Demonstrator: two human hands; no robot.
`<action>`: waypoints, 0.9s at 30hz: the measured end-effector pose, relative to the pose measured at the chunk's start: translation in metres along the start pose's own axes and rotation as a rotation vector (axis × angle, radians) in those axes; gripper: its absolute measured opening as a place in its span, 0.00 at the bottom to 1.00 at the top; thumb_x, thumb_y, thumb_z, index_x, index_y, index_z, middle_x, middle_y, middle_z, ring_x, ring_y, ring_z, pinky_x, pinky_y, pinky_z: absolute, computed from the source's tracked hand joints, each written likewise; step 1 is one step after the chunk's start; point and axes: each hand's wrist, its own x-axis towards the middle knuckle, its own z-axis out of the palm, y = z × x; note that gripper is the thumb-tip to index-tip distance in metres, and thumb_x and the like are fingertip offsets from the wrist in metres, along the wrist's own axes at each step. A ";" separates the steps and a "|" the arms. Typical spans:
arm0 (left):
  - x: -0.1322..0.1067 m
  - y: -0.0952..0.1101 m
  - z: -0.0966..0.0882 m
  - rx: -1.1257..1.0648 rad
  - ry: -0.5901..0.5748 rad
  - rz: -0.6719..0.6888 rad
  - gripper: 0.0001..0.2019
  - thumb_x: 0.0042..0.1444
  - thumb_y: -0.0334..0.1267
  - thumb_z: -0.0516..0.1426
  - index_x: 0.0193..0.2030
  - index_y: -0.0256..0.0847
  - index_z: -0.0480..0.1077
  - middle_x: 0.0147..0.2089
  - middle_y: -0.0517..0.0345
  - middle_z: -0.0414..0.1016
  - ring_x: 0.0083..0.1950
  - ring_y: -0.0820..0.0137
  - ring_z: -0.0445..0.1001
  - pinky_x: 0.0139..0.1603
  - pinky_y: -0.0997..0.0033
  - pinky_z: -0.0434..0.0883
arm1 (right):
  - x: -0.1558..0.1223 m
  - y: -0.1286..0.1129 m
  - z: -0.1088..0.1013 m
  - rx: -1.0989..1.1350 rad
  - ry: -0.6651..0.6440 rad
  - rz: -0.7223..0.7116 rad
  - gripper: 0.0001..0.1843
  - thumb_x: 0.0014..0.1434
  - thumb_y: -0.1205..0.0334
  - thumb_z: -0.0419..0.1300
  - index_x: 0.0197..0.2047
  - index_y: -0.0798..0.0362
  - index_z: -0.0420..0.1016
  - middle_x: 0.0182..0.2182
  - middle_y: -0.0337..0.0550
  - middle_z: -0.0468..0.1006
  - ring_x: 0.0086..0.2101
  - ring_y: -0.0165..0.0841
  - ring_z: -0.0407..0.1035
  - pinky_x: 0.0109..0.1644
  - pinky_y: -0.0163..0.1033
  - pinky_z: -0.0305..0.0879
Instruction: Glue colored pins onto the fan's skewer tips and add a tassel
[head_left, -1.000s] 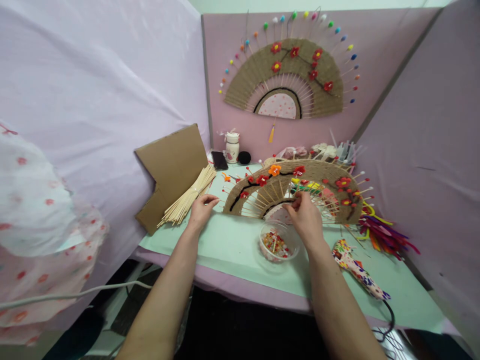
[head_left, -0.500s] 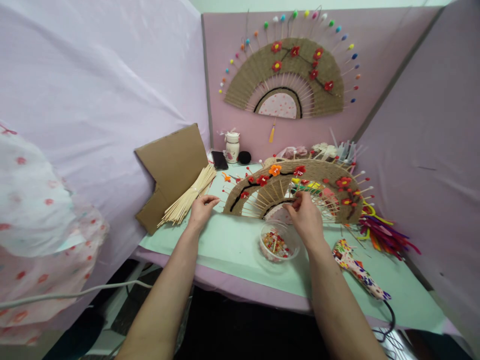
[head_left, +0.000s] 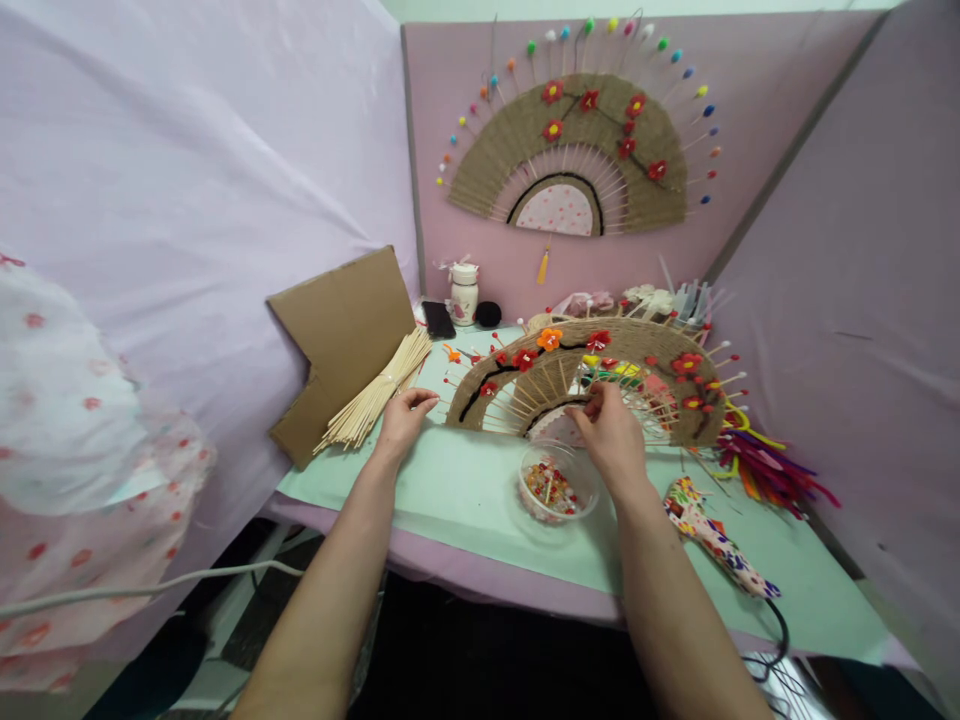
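Note:
A jute-covered fan [head_left: 645, 345] with red and orange flowers and bead-tipped sticks stands tilted on the pale green table [head_left: 465, 490]. My right hand [head_left: 611, 435] is at the fan's inner arc, its fingers pinched on a stick there. My left hand [head_left: 403, 418] rests curled on the table by the fan's left end, beside a bundle of bamboo sticks [head_left: 375, 390]; I cannot make out what its fingers hold. A clear bowl of coloured beads [head_left: 555, 485] sits just below my right hand.
A finished fan [head_left: 577, 150] hangs on the pink back wall. Cardboard [head_left: 337, 330] leans at the left. A small jar [head_left: 463, 292], a black phone [head_left: 439, 320], a patterned glue gun [head_left: 712, 535] and coloured pipe cleaners [head_left: 772, 470] lie around. A dotted white fabric [head_left: 75, 450] fills the far left.

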 end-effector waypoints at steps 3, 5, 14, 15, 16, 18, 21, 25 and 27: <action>0.001 -0.001 0.000 0.001 0.001 -0.005 0.14 0.40 0.46 0.65 0.29 0.38 0.75 0.32 0.54 0.78 0.36 0.66 0.72 0.45 0.65 0.66 | 0.000 0.000 0.000 -0.007 0.003 0.002 0.17 0.55 0.57 0.57 0.48 0.51 0.65 0.31 0.40 0.76 0.31 0.36 0.69 0.32 0.37 0.52; 0.001 -0.001 0.001 0.003 0.002 -0.008 0.14 0.40 0.47 0.65 0.29 0.37 0.75 0.33 0.53 0.78 0.36 0.66 0.73 0.45 0.64 0.67 | -0.001 0.000 0.000 -0.008 0.001 0.005 0.18 0.55 0.57 0.57 0.49 0.51 0.65 0.31 0.40 0.76 0.31 0.36 0.69 0.32 0.37 0.52; 0.001 0.000 0.000 0.019 0.004 -0.001 0.14 0.40 0.47 0.64 0.30 0.37 0.76 0.34 0.51 0.79 0.38 0.64 0.74 0.47 0.63 0.67 | -0.001 -0.001 -0.001 0.003 0.004 0.009 0.18 0.55 0.57 0.58 0.49 0.51 0.66 0.31 0.40 0.76 0.31 0.37 0.69 0.32 0.37 0.53; 0.001 0.000 0.000 0.021 0.004 0.002 0.14 0.40 0.47 0.64 0.29 0.37 0.76 0.34 0.51 0.79 0.38 0.64 0.74 0.47 0.63 0.67 | -0.001 -0.001 0.000 0.003 0.006 0.007 0.18 0.55 0.57 0.58 0.49 0.51 0.66 0.31 0.40 0.76 0.31 0.37 0.69 0.32 0.37 0.53; 0.001 0.000 0.000 0.023 0.003 0.004 0.14 0.40 0.47 0.64 0.29 0.37 0.76 0.35 0.51 0.79 0.38 0.64 0.74 0.47 0.63 0.67 | -0.001 0.000 0.000 0.003 0.006 0.003 0.18 0.55 0.57 0.58 0.49 0.51 0.66 0.31 0.40 0.76 0.31 0.37 0.69 0.32 0.37 0.53; 0.001 0.000 0.000 0.029 0.003 0.007 0.14 0.40 0.47 0.64 0.29 0.38 0.76 0.34 0.51 0.79 0.38 0.64 0.74 0.47 0.63 0.68 | -0.001 0.000 0.000 0.004 0.008 -0.004 0.18 0.55 0.57 0.57 0.49 0.51 0.66 0.31 0.40 0.76 0.31 0.37 0.69 0.32 0.38 0.53; 0.001 0.001 0.000 0.043 0.008 0.009 0.13 0.40 0.46 0.64 0.29 0.38 0.76 0.35 0.51 0.80 0.38 0.64 0.74 0.47 0.63 0.68 | -0.001 0.001 0.001 0.004 0.011 -0.006 0.19 0.55 0.57 0.57 0.49 0.51 0.66 0.31 0.41 0.77 0.31 0.37 0.69 0.32 0.38 0.53; 0.001 0.001 -0.001 0.059 0.015 0.008 0.13 0.40 0.46 0.64 0.29 0.38 0.77 0.35 0.51 0.80 0.38 0.64 0.74 0.47 0.63 0.68 | -0.001 0.001 0.000 0.005 0.005 0.005 0.19 0.55 0.56 0.58 0.50 0.51 0.66 0.31 0.41 0.77 0.31 0.37 0.69 0.33 0.38 0.53; 0.001 0.001 -0.001 0.064 0.014 0.008 0.13 0.40 0.45 0.64 0.29 0.38 0.77 0.35 0.51 0.80 0.38 0.64 0.75 0.47 0.63 0.68 | -0.002 0.000 0.000 0.006 0.005 0.004 0.19 0.55 0.56 0.58 0.49 0.51 0.66 0.32 0.41 0.77 0.31 0.37 0.69 0.33 0.37 0.53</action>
